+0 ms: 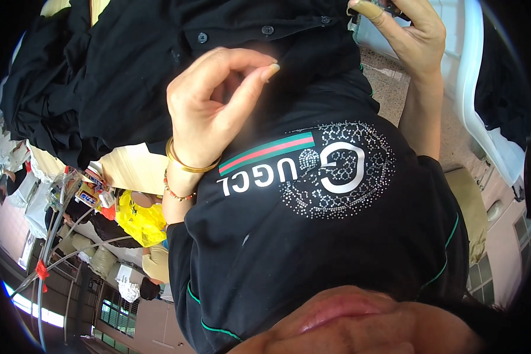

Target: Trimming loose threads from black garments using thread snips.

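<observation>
A black garment (130, 71) with a row of dark buttons (268, 30) is spread in front of me, its folds heaped toward the left. Above it, my left hand (209, 100) is closed in a pinch, thumb and forefinger tips together; whatever they hold, if anything, is too small to make out. My right hand (416, 41) is raised at the top right, partly cut off by the picture's edge. Its fingers are bent around a small dark, shiny thing (390, 8) that I cannot identify.
A pale wooden tabletop (127, 171) shows beneath the garment. To the right stands a white plastic container (467, 76) with a curved rim, with dark cloth (504, 88) beyond it. Leftward are a yellow plastic bag (140, 219), metal rods (48, 236) and several stuffed sacks (103, 259).
</observation>
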A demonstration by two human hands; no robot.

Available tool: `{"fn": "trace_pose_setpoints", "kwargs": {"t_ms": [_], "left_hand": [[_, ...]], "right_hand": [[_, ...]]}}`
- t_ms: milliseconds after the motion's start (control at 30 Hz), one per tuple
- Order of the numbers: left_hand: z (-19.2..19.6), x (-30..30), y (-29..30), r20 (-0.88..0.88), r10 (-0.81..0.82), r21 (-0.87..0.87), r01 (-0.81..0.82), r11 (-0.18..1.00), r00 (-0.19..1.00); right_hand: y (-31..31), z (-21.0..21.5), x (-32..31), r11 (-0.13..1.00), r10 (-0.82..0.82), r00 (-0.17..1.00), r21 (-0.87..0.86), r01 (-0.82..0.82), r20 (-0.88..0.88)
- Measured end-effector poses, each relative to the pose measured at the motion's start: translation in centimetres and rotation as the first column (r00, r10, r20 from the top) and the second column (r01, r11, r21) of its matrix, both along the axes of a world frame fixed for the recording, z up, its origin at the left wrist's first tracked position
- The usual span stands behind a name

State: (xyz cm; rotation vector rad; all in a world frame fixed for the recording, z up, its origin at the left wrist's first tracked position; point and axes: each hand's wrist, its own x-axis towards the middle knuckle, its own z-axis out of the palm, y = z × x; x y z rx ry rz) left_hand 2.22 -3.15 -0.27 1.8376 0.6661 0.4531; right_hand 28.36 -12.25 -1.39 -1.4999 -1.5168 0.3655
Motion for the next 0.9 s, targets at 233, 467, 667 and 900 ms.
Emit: {"fn": "trace_pose_setpoints", "kwargs": {"t_ms": [233,467,667,900], "left_hand": [[-1.1,4.0,0.8,-0.056,-0.064,0.703,0.085,0.706,0.996],[-4.2,6.1,0.8,0.024,-0.086,0.864,0.022,0.502,0.996],[-4.1,5.2,0.7,0.093,-0.145,0.931,-0.034,0.364,0.985],[-4.3,5.3,1.3,0.178,-0.198,0.771,-0.012,0.636,0.964]], "right_hand": [[-0.8,-0.5,0.1,0.999,0.037,0.996,-0.025,-0.039,-0.078],[-1.5,-0.7,0.4,0.998,0.029,0.990,-0.047,-0.036,-0.136],[-1.4,-1.0,1.0,0.995,0.069,0.992,-0.065,-0.076,-0.107],[-0.7,-0.7,0.6,0.995,0.099,0.990,-0.013,-0.101,-0.104]]}}
